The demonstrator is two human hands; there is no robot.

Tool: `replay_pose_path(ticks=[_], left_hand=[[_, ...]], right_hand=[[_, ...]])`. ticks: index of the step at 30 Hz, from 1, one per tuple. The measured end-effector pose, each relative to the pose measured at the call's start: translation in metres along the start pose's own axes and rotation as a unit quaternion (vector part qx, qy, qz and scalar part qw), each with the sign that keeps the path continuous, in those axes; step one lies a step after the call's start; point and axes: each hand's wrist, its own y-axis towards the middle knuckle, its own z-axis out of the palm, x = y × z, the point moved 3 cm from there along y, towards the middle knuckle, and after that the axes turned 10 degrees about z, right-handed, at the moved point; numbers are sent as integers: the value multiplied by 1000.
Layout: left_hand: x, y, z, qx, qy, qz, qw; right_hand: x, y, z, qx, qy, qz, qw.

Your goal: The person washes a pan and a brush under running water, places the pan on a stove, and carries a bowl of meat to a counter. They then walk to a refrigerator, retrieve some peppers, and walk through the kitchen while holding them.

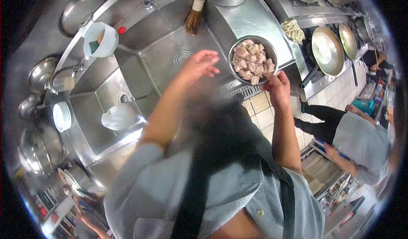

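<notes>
A round metal bowl point(275, 54) full of pale meat chunks point(251, 61) is held by its near rim in my right hand point(277, 87), thumb over the edge. It is at the right end of the sink, by the steel counter. My left hand point(201, 65) hangs over the large sink basin point(157, 48), fingers stretched out and apart, with nothing in it. A gap separates it from the bowl. Beyond it, a bundled whisk brush point(194, 16) leans at the back of the basin.
To the right are a stove with a large frying pan point(327, 51) and a cloth point(293, 31). A white tub point(101, 40) and stacked white bowls point(62, 116) line the left ledge. A white bag point(119, 117) lies in the second basin. A co-worker point(357, 135) stands at right.
</notes>
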Motion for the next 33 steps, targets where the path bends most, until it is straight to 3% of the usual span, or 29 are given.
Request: replay_pose_path(ticks=[5, 8, 12, 14, 16, 18, 21, 25, 27, 31, 33], left_hand=[[6, 15, 33, 88, 37, 37, 995], [3, 11, 44, 109, 98, 3, 989], [26, 11, 71, 203, 100, 55, 972], [48, 7, 89, 210, 108, 17, 972], [52, -10, 124, 223, 82, 0, 971], [75, -23, 148, 243, 69, -17, 968], [86, -65, 206, 303, 32, -89, 948], [133, -106, 265, 393, 87, -110, 909], [137, -139, 300, 408, 67, -127, 902], [176, -195, 369, 452, 63, -139, 879], [183, -217, 395, 463, 63, -150, 871]], right_hand=[[-13, -14, 5, -4, 25, -11, 1000], [-30, -27, -11, -18, 40, -21, 999], [-52, -62, -35, -119, 79, -10, 990], [-68, -83, -56, -166, 52, -13, 985], [-75, -117, -76, -137, 40, -4, 990], [-117, -135, -106, -208, -133, -29, 969], [-163, -215, -157, -318, -49, -27, 946], [-223, -319, -186, -387, 73, -19, 919], [-260, -388, -194, -429, 220, 61, 874], [-394, -526, -197, -576, 331, 126, 737], [-419, -572, -187, -614, 367, 125, 688]])
